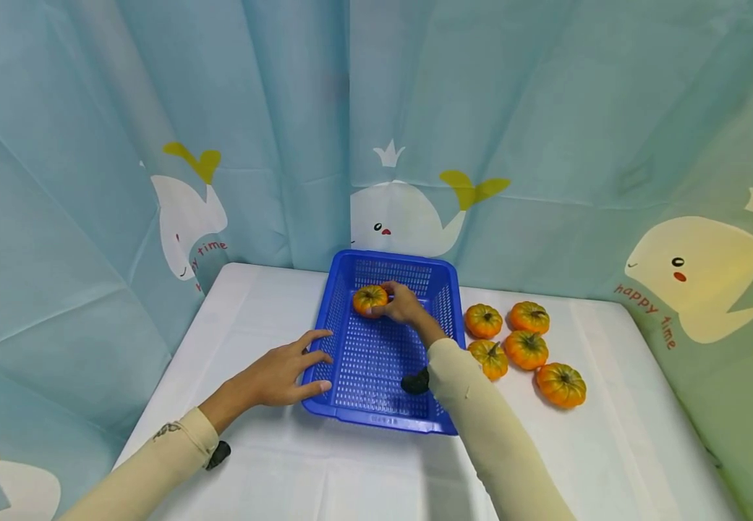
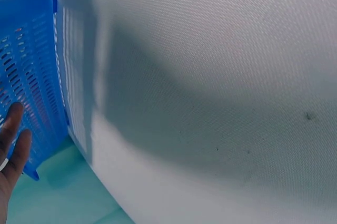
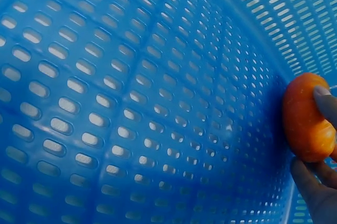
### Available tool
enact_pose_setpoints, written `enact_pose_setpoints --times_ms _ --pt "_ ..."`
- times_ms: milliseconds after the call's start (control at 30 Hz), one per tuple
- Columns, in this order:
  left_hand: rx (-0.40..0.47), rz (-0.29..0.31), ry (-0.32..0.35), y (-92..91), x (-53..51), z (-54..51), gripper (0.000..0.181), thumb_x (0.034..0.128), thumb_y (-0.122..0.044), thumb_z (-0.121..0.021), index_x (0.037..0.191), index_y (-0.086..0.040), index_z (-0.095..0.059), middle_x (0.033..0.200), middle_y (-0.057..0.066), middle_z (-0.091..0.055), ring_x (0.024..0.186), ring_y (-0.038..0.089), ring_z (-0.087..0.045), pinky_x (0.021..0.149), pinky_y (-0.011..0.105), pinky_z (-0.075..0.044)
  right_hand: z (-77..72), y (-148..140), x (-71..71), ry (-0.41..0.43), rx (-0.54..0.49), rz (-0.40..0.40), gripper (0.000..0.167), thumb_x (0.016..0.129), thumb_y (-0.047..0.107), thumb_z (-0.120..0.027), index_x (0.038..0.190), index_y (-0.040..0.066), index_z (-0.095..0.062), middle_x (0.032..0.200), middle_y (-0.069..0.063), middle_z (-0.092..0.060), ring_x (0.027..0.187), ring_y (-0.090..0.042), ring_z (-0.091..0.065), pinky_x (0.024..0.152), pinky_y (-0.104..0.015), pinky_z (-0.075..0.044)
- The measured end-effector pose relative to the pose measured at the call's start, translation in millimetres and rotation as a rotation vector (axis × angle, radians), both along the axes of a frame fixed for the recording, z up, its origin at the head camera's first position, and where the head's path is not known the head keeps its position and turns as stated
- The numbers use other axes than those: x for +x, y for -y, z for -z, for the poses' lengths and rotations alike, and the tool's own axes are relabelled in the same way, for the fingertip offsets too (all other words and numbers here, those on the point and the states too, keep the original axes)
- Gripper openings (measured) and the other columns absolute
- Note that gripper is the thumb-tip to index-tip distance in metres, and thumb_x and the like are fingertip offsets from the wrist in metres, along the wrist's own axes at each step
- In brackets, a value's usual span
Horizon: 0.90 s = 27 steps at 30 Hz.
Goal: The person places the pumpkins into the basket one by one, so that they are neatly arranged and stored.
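In the head view, the right hand point(image 1: 403, 302) reaches into the blue basket point(image 1: 376, 418) and pinches a small orange pumpkin point(image 1: 368, 298) near the far left corner. The right wrist view shows thumb and fingers round the pumpkin point(image 3: 308, 116), low against the perforated basket point(image 3: 126, 97). The left hand point(image 1: 288, 370) lies at the basket's left rim with its fingers spread. In the left wrist view, fingers of the left hand point(image 2: 13, 147) are against or close beside the basket's side point(image 2: 31, 71); contact is unclear.
Several orange pumpkins point(image 1: 527, 350) sit on the white table point(image 1: 265, 463) to the right of the basket. A dark object point(image 1: 415, 382) shows beside the right sleeve, another point(image 1: 218, 454) beside the left sleeve. Blue curtains point(image 1: 298, 145) with whale prints stand behind and at the sides.
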<state>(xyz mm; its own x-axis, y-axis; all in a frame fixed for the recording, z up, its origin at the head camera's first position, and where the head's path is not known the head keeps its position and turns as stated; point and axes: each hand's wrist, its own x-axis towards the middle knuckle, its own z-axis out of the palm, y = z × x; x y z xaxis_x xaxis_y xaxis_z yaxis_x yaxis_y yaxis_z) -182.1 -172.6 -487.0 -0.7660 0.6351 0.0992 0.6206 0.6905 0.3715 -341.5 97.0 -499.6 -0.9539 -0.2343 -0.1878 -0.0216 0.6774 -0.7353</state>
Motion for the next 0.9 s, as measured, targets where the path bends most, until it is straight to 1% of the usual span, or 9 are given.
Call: enact_pose_setpoints --times_ms 200,400,667,900 --pt "0.007 0.005 0.0 -0.5 0.0 0.3 0.052 0.0966 -0.058 -0.054 0.128 -0.018 -0.065 0.159 0.008 -0.034 0.117 0.03 -0.064 0.095 0.047 -0.056 0.9 0.9 -0.5 0.01 0.001 0.022 0.066 0.085 0.018 -0.081 0.138 -0.002 -0.048 0.141 -0.025 -0.053 0.13 -0.038 -0.053 0.111 -0.048 -0.044" --pt "0.008 0.005 -0.004 -0.6 -0.1 1.0 0.053 0.0967 -0.058 -0.053 0.128 -0.018 -0.065 0.159 0.008 -0.034 0.117 0.03 -0.064 0.095 0.047 -0.056 0.9 0.9 -0.3 0.019 -0.012 0.034 0.063 0.083 0.02 -0.084 0.134 -0.001 -0.052 0.139 -0.024 -0.056 0.128 -0.038 -0.055 0.11 -0.049 -0.045" --pt "0.006 -0.002 0.0 -0.5 -1.1 2.4 0.053 0.0965 -0.059 -0.052 0.128 -0.018 -0.065 0.16 0.007 -0.033 0.119 0.03 -0.063 0.096 0.047 -0.056 0.5 0.3 1.2 0.028 -0.024 0.022 0.067 0.084 0.021 -0.083 0.139 -0.001 -0.05 0.139 -0.023 -0.056 0.127 -0.037 -0.055 0.111 -0.049 -0.044" --pt "0.009 -0.006 0.005 -0.5 -0.9 1.5 0.052 0.0965 -0.059 -0.052 0.128 -0.019 -0.065 0.16 0.008 -0.033 0.118 0.03 -0.064 0.096 0.047 -0.056 0.5 0.1 0.9 0.03 -0.015 0.011 0.067 0.084 0.02 -0.083 0.139 0.0 -0.051 0.139 -0.022 -0.056 0.127 -0.037 -0.055 0.111 -0.049 -0.044"
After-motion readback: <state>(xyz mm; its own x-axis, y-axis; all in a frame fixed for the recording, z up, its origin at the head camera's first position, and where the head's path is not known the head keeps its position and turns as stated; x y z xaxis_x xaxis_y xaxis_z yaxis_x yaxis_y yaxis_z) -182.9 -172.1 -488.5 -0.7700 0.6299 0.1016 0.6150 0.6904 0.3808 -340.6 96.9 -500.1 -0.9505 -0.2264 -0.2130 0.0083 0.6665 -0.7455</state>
